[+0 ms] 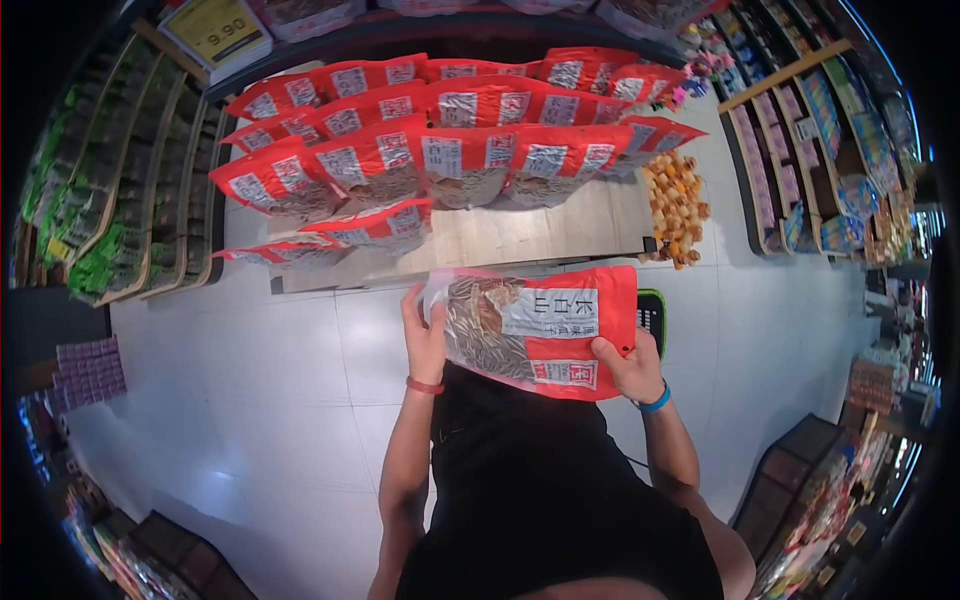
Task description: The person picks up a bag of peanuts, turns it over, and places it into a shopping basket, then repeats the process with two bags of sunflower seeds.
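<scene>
A red and clear bag of sunflower seeds lies sideways between my hands, its red top to the right and its see-through end to the left. My left hand grips the clear end, with a red band on the wrist. On the red top edge, my right hand is closed with the thumb on the front; a blue band is on that wrist. Beyond the bag, similar red bags stand in rows on a pale wooden shelf. A front bag leans low at the shelf's left.
A price sign stands at the upper left. Stocked racks line the left side, and more shelves stand at the right. A green-rimmed basket is partly hidden behind the held bag. Pale floor tiles lie below.
</scene>
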{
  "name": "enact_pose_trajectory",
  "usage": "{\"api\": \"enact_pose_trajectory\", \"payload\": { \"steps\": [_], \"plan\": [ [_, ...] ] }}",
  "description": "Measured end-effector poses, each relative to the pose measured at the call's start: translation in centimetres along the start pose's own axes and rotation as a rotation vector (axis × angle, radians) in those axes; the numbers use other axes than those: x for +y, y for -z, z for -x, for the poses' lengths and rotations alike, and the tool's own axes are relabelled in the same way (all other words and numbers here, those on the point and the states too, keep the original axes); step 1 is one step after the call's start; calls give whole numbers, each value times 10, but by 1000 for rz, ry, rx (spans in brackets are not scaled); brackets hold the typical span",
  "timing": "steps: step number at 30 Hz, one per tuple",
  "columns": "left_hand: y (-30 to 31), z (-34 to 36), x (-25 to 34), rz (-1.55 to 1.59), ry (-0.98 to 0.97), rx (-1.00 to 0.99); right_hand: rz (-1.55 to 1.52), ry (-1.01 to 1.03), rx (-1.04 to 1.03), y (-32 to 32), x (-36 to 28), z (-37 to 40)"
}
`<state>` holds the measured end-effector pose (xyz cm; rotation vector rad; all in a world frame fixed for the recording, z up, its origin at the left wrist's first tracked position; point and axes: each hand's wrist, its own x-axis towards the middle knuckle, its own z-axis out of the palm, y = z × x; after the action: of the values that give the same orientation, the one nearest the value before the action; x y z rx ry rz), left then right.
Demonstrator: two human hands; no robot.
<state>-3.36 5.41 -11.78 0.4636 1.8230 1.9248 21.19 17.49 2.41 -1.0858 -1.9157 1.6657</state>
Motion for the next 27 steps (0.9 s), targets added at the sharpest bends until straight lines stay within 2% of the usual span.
{"api": "enact_pose_trajectory", "payload": {
  "steps": [2,3,6,9,13,15,16,18,19,20,22,23,25,26,27],
  "plan": [
    [21,2,-15,274,509,-393,-34,17,53,4,5,12],
    [24,2,-12,324,538,-513,-114,-46,61,8,13,19],
    [18,4,2,445,663,-661,-265,-120,136,19,31,33],
    [8,9,-2,400,735,-825,-334,-141,207,29,44,48],
    [-18,14,-4,370,734,-875,-515,-162,285,46,56,64],
    [-34,23,-2,409,732,-806,-643,-116,235,63,79,77],
    [-42,27,-2,403,741,-852,-643,-106,281,67,94,85],
    [-56,36,-1,470,793,-813,-1125,-22,305,71,108,94],
    [-64,41,-2,452,811,-796,-1261,14,227,77,142,103],
    [-74,46,-1,440,814,-852,-1261,51,272,77,147,108],
    [-100,58,-1,469,758,-834,-1462,43,263,64,150,107],
    [-111,62,-13,449,700,-926,-1464,84,293,58,152,107],
    [-140,78,-5,448,721,-977,-1157,-132,441,49,158,110],
    [-155,88,-3,460,747,-978,-1162,-104,476,50,163,113],
    [-166,95,-4,455,754,-1022,-1334,-4,412,52,168,114]
  ]
}}
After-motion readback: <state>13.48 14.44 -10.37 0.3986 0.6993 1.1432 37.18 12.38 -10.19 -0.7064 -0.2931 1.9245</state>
